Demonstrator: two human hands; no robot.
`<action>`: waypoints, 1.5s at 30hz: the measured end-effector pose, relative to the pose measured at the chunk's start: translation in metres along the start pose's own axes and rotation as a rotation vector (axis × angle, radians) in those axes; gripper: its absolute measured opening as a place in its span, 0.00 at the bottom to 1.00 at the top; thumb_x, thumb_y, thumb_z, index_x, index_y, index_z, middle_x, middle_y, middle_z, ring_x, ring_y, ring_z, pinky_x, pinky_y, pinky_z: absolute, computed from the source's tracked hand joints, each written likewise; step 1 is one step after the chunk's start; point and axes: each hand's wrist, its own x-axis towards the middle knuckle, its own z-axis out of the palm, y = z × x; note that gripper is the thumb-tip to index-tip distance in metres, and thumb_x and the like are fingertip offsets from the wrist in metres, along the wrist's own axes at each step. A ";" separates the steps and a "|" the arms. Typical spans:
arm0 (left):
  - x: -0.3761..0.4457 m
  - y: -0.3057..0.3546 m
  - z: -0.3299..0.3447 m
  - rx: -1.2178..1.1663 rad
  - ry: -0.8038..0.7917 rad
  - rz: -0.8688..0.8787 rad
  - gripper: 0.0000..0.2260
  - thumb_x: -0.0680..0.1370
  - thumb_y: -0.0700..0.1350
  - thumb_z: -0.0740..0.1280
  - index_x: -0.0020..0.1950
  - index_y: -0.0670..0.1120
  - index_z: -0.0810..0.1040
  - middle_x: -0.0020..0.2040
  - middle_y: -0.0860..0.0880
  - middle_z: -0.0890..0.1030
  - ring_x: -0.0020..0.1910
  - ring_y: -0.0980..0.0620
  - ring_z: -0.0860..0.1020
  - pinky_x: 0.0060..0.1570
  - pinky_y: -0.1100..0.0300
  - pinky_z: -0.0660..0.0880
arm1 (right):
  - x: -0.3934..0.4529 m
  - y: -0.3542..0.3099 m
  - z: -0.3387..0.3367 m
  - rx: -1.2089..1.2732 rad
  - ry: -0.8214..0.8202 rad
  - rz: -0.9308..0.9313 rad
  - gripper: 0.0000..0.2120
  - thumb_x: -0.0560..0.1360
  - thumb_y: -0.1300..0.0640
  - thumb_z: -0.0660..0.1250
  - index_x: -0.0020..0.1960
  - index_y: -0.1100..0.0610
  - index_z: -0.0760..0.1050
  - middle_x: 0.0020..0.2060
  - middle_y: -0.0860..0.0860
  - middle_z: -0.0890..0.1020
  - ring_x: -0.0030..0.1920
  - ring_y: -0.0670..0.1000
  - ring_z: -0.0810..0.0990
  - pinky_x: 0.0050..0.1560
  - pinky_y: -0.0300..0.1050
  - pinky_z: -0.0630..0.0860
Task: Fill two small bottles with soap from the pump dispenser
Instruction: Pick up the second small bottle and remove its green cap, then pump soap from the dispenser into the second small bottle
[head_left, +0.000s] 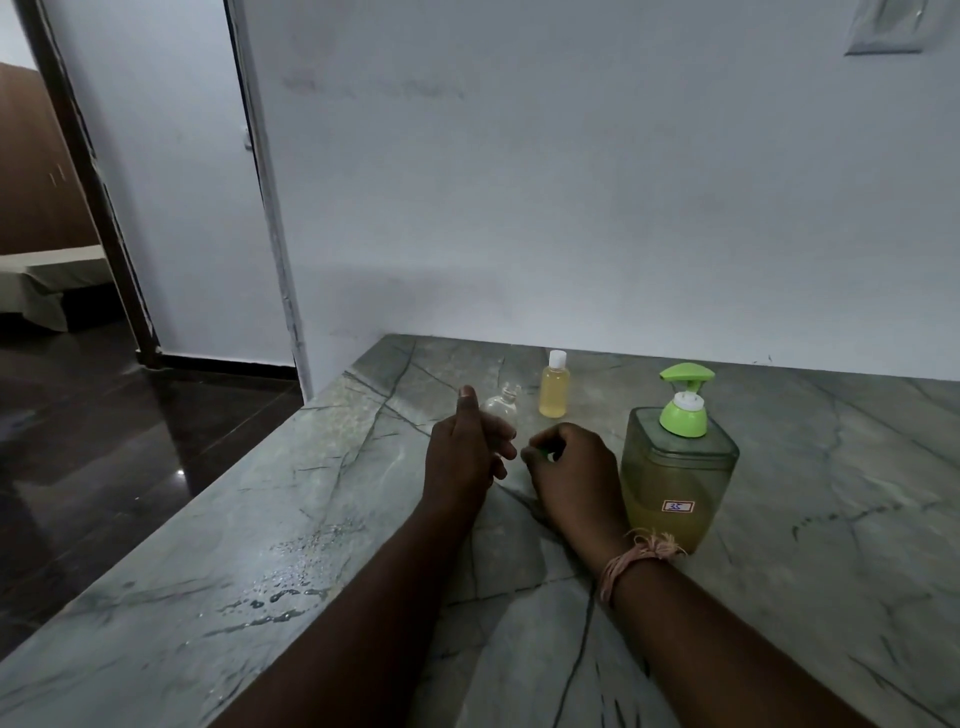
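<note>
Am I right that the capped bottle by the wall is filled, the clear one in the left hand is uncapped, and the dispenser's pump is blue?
Not quite: the head view shows the dispenser has a green pump, not blue. The rest holds: the capped bottle by the wall holds yellow liquid, and the clear bottle in the left hand is uncapped.

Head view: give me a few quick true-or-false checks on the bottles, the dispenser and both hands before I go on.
1. The capped small bottle holds yellow liquid. True.
2. The clear bottle is full and capped. False: it looks empty and its neck is open.
3. The left hand is at the clear bottle. True.
4. The right hand is pressing the pump dispenser. False: it hovers beside it, fingers curled round something small and green.
5. The dispenser lies on its side. False: it stands upright on the counter.
</note>
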 end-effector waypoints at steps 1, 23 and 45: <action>0.000 0.000 0.000 -0.012 -0.002 0.002 0.33 0.86 0.57 0.49 0.39 0.37 0.82 0.30 0.42 0.80 0.23 0.50 0.73 0.22 0.65 0.67 | 0.001 0.001 0.000 -0.006 0.026 0.011 0.06 0.71 0.54 0.71 0.47 0.54 0.80 0.45 0.50 0.81 0.48 0.48 0.79 0.48 0.38 0.73; -0.004 0.003 0.005 -0.198 -0.156 -0.044 0.25 0.85 0.57 0.55 0.52 0.37 0.81 0.40 0.41 0.81 0.34 0.47 0.77 0.32 0.58 0.71 | -0.015 -0.063 -0.068 -0.040 0.192 -0.266 0.01 0.74 0.56 0.68 0.44 0.52 0.76 0.41 0.45 0.79 0.43 0.43 0.78 0.43 0.37 0.76; -0.035 0.017 0.025 -0.169 -0.428 0.168 0.18 0.82 0.53 0.60 0.56 0.40 0.81 0.44 0.43 0.82 0.40 0.45 0.80 0.38 0.54 0.79 | 0.008 -0.028 -0.144 0.430 0.284 0.088 0.11 0.79 0.55 0.62 0.45 0.60 0.79 0.33 0.46 0.81 0.28 0.35 0.77 0.27 0.26 0.71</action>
